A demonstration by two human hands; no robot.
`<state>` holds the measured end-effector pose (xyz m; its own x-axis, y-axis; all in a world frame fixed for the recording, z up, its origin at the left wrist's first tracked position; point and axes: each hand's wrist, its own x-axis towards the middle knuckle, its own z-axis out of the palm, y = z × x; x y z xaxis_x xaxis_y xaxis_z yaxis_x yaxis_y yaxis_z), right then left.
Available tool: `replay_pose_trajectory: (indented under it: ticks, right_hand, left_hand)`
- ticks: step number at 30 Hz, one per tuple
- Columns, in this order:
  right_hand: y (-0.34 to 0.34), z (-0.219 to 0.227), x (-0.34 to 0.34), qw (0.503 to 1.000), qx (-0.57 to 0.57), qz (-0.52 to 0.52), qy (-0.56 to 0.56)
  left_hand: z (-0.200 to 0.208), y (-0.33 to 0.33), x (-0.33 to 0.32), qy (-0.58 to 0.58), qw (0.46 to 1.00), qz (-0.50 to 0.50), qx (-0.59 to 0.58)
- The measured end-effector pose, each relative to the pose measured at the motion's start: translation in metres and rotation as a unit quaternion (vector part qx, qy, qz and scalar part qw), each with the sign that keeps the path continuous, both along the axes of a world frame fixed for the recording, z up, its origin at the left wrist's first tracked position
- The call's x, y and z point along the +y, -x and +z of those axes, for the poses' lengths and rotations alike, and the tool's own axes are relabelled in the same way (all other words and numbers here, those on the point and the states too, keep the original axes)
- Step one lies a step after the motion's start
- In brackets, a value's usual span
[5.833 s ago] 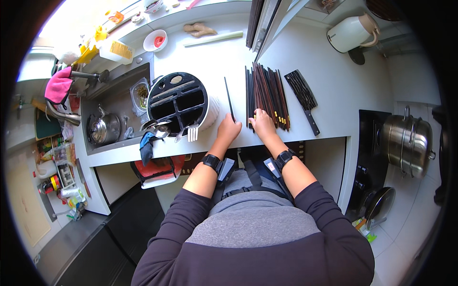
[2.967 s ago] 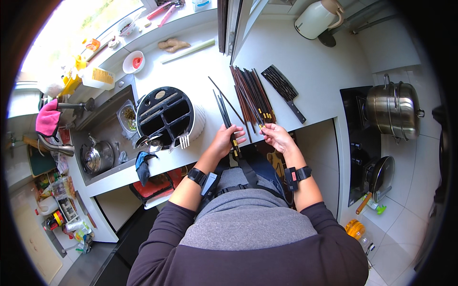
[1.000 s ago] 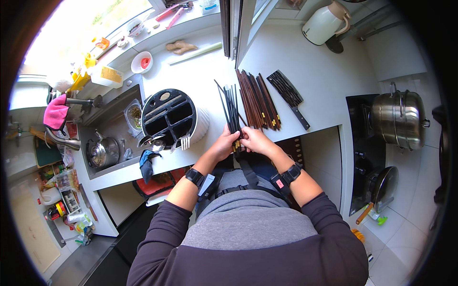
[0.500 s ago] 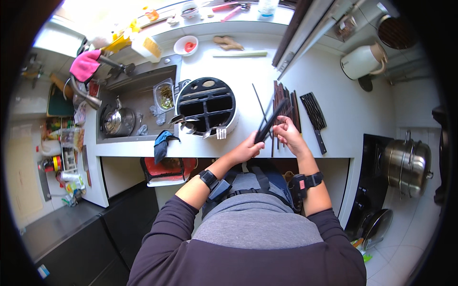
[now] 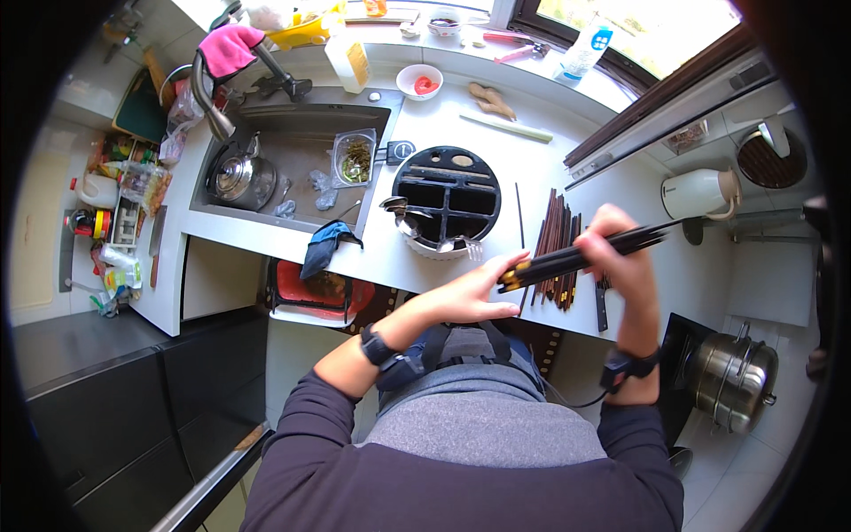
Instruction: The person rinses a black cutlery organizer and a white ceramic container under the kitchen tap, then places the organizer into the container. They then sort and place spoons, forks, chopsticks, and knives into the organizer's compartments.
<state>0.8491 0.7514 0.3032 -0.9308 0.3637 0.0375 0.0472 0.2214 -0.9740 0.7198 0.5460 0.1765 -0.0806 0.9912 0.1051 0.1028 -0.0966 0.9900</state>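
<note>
My right hand (image 5: 619, 257) is closed around a bundle of black chopsticks (image 5: 558, 262) with yellowish ends, lifted over the counter's front part. My left hand (image 5: 479, 293) is open, its fingers stretched out and its palm at the bundle's yellow ends. Beneath the bundle, a row of brown and dark chopsticks (image 5: 551, 230) lies on the counter, with one dark chopstick (image 5: 519, 213) apart to the left. A round utensil holder (image 5: 490, 182) with a black divided top stands left of them. Spoons (image 5: 403, 213) and a fork (image 5: 474, 252) rest at its near rim.
To the left is a sink (image 5: 306, 208) with a kettle (image 5: 239, 177) and a plastic tub of greens (image 5: 356, 160). A knife handle (image 5: 602, 306) shows at the right, partly hidden. Behind are a white bowl (image 5: 418, 78), ginger (image 5: 492, 101) and a green stalk (image 5: 505, 126).
My right hand has gone from fingering the sticks to gripping the bundle, which now tilts lower and points right. My left hand has loosened and flattened at its end. The view has shifted.
</note>
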Motion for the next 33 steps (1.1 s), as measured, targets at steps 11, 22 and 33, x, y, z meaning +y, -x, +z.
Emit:
replay_pose_trajectory:
  ticks: [11, 22, 33]
  right_hand:
    - [0.156, 0.025, -0.023, 0.991, 0.028, 0.053, -0.119]
    - [0.200, -0.027, -0.074, 0.969, 0.019, 0.145, -0.200]
    - [0.207, -0.044, -0.061, 0.950, 0.006, 0.231, -0.210]
  left_hand:
    - [0.087, 0.136, -0.080, -0.051, 0.953, 0.279, -0.106]
    - [0.027, 0.157, -0.048, 0.070, 0.965, 0.246, -0.061]
    - [0.032, 0.162, -0.033, 0.031, 0.953, 0.224, 0.201]
